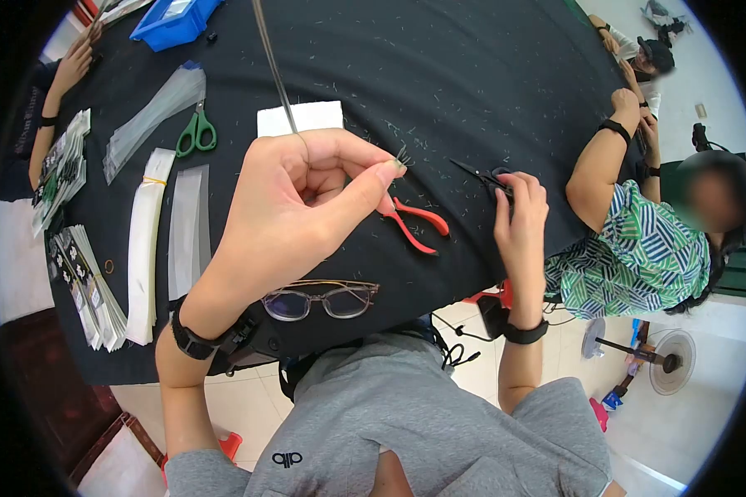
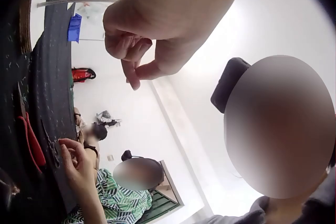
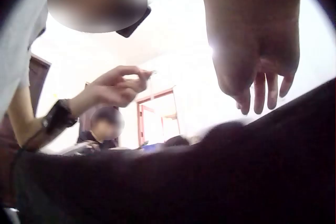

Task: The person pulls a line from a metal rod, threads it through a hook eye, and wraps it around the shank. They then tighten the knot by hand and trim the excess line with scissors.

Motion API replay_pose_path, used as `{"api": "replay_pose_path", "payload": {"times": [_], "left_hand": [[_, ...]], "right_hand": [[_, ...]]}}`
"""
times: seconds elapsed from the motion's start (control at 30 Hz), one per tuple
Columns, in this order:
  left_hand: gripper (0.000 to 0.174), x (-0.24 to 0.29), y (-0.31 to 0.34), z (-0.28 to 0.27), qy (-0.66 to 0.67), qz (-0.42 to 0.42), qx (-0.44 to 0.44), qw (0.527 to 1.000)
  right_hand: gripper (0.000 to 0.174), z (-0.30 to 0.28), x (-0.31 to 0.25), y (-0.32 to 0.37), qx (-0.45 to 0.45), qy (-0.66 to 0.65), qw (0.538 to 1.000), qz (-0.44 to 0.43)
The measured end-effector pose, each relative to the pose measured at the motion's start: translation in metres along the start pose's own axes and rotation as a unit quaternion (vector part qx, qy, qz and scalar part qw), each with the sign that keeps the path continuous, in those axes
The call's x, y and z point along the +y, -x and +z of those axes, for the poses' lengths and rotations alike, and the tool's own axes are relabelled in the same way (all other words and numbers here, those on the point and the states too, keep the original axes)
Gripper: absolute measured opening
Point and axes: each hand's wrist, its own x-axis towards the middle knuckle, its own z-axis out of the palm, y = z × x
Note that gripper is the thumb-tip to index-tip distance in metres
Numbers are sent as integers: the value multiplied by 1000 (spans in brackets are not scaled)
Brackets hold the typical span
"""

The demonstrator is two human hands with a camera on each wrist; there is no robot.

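Note:
My left hand [image 1: 298,199] is raised over the table, thumb and forefinger pinching a small tuft of dark green ends [image 1: 402,157]. A long bundle of thin, shiny strands [image 1: 273,62] runs from behind this hand to the top of the head view. In the left wrist view the bundle [image 2: 79,1] passes out beyond the knuckles. My right hand [image 1: 520,217] is low at the table's right side, its fingertips at the handles of small black scissors [image 1: 477,172]. Its fingers [image 3: 271,90] hang loosely in the right wrist view. Red-handled pliers [image 1: 419,222] lie between the hands.
Glasses [image 1: 323,302] lie at the near edge. A white pad [image 1: 319,116] is behind my left hand. At left are green-handled scissors [image 1: 197,132], clear sleeves [image 1: 189,232], white strips [image 1: 145,248] and packaged bundles [image 1: 87,286]. Other people sit around the black-covered table.

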Motion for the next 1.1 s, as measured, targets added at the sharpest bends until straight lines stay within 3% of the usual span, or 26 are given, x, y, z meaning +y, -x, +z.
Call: {"api": "replay_pose_path", "payload": {"times": [0.3,0.4,0.43,0.47,0.5,0.57,0.63,0.7,0.83,0.93,0.97,1.03,1.1], "left_hand": [[13,-7,-7,-4,6,-10,-8,1000],[14,-7,-8,-7,15,-14,-13,1000],[14,-7,-8,-7,15,-15,-12,1000],[14,-7,-11,-7,17,-20,-13,1000],[14,-6,-12,-6,18,-22,-16,999],[15,-7,-12,-6,24,-24,-16,999],[15,-7,-13,-6,31,-26,-14,999],[15,-8,-15,-8,36,-23,-14,999],[14,-5,-15,-6,32,-27,-9,999],[14,-3,-15,-5,33,-26,-3,999],[14,-2,-13,-5,27,-26,-3,999],[13,-1,-11,-5,20,-24,-3,999],[13,0,-10,-4,24,-19,-5,1000]], "right_hand": [[24,14,25,-9,-69,53,996,15],[19,15,9,-10,-33,-52,995,84],[18,11,-1,-11,-16,-277,953,119],[18,9,-9,-13,-1,-488,860,151],[18,9,-18,-13,-1,-489,859,153],[23,10,-32,-12,-52,-647,748,141],[37,19,-32,-11,-113,-680,719,90],[49,23,-42,-16,-134,-699,696,96],[65,0,-68,-30,-134,-657,726,152],[73,-8,-66,-40,-91,-406,909,-14],[73,-12,-70,-41,-91,-406,909,-15],[69,-17,-81,-42,-59,-272,959,-56],[66,-14,-83,-42,-32,-256,964,-65]]}}
